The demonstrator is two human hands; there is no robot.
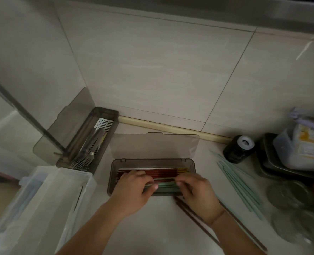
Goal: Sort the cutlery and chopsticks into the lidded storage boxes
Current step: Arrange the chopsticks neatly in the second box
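Left hand (pixel 134 188) and right hand (pixel 195 190) reach forward, fingers curled.
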